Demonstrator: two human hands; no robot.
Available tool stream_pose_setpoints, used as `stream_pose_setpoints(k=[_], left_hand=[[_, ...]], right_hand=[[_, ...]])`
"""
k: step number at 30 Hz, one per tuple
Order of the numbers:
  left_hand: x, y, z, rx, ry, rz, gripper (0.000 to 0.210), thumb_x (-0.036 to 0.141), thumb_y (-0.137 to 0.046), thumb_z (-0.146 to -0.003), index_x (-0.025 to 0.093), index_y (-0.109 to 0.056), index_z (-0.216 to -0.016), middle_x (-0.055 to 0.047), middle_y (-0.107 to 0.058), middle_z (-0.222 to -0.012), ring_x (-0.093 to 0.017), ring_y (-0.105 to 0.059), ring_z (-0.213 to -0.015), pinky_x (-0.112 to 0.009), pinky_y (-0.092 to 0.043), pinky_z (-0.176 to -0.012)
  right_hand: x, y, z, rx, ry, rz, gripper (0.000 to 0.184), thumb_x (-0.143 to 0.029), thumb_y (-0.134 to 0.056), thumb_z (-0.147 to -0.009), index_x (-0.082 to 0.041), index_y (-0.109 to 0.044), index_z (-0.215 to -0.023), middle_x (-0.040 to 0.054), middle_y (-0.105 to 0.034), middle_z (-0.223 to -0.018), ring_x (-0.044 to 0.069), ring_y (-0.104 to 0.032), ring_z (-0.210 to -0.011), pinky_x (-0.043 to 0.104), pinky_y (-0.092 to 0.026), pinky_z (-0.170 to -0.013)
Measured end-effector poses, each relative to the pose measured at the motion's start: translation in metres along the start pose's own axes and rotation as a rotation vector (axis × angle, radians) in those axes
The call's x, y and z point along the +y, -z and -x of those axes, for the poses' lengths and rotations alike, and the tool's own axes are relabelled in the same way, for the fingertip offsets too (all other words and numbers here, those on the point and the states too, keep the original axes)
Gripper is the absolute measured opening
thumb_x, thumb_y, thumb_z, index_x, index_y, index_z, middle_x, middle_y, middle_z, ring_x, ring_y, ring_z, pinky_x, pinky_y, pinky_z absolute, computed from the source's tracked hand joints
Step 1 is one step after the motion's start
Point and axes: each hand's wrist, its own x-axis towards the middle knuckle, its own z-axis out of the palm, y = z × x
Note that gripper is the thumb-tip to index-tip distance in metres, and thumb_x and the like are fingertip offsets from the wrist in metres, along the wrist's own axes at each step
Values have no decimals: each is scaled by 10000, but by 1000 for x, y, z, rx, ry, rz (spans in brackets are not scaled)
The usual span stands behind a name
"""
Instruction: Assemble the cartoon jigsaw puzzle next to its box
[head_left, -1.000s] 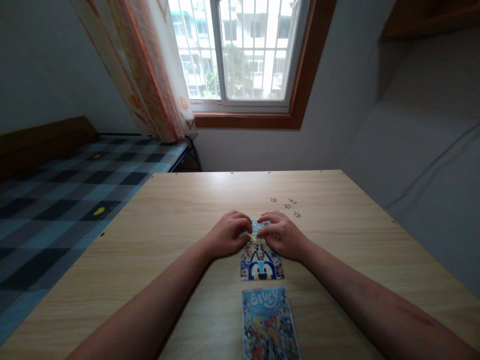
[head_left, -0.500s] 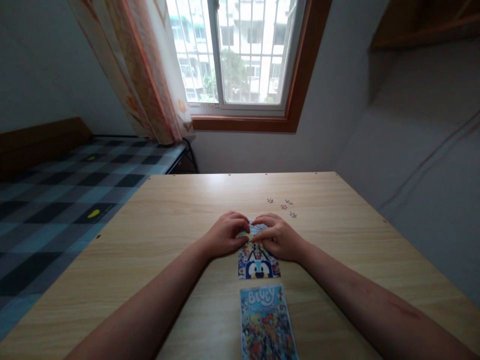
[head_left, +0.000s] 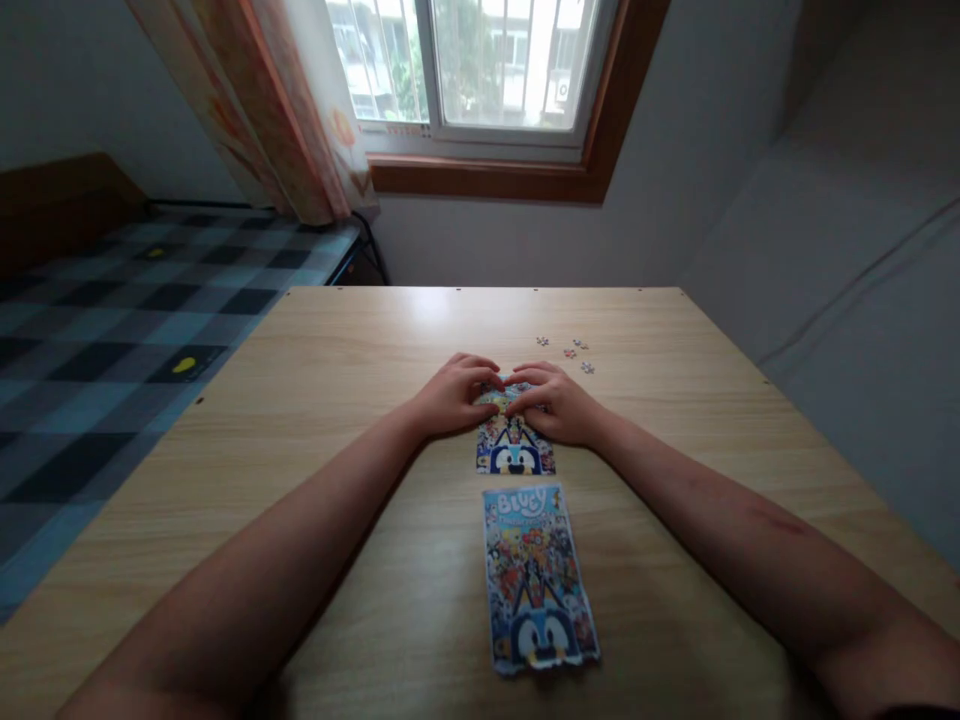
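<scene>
I am pressing both hands, left hand [head_left: 454, 395] and right hand [head_left: 559, 403], fingers curled down, onto the top edge of the puzzle [head_left: 514, 445] mid-worktop [head_left: 337, 400]. Most looks joined; four loose pieces [head_left: 571, 352] are waiting nearby. The reference picture [head_left: 537, 575] lies nearer me.

Pale wood-grain table [head_left: 360, 400], smooth with a soft sheen. Glossy printed card puzzle [head_left: 515, 452]; the picture sheet [head_left: 536, 575] looks like shiny paper. Checked cloth bedcover [head_left: 112, 330], matt. Thin patterned fabric curtain [head_left: 285, 110], varnished wooden window frame [head_left: 600, 150].
</scene>
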Motion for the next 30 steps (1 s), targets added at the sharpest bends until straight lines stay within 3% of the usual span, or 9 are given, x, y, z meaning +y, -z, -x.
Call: stream_pose_setpoints(k=[5,10,14,17,21,25,30], left_hand=[[1,1,-2,-28,-14,-3,245,296,-722,-816,251,-707,-1056,-49,-694,-1181,-249,-601,-1144,-475,-439,-1079],[1,1,-3,3,13,9,228,306,-718,-820,244,-702,-1039,-48,-704,-1157,-244,-610,-1121,-465,-451,-1066],[-3,-2,-4,57,74,-54,184,317,-689,-838,228,-707,-998,-58,-725,-1096,-244,-628,-1064,-458,-460,-1044],[-9,-4,-6,170,216,-143,192,341,-597,-893,214,-718,-971,-76,-734,-1032,-251,-635,-1021,-439,-483,-996],[-13,-4,-8,269,427,-278,272,360,-521,-920,193,-723,-995,-102,-729,-1068,-263,-632,-1040,-412,-473,-1004],[-10,-2,-7,258,602,-441,329,383,-493,-924,186,-710,-1074,-129,-695,-1170,-296,-607,-1127,-421,-450,-1026],[-7,-4,-10,187,672,-540,444,401,-424,-946,175,-659,-1247,-185,-593,-1379,-353,-508,-1312,-499,-382,-1101]], right_hand=[[-1,3,0,158,-83,-22,339,-59,-579,-798,-306,-799,-873,3,-728,-1181,207,-627,-1147,456,-433,-1072],[-1,2,-1,359,-173,60,295,-67,-562,-803,-255,-789,-824,23,-760,-965,205,-660,-1002,402,-473,-987],[1,3,-3,478,-328,148,264,-73,-537,-782,-212,-759,-751,35,-748,-826,204,-658,-864,358,-479,-904],[1,4,-4,445,-430,182,248,-94,-524,-779,-203,-734,-704,33,-732,-776,189,-639,-774,307,-476,-805],[-4,5,-7,294,-623,296,260,-140,-506,-823,-204,-738,-724,40,-742,-803,188,-646,-774,276,-445,-732],[-14,5,-13,126,-799,436,315,-210,-462,-908,-219,-769,-838,64,-768,-887,205,-671,-820,274,-424,-714],[-22,6,-7,75,-788,446,291,-228,-489,-883,-224,-760,-777,77,-773,-867,214,-670,-799,278,-410,-692]])
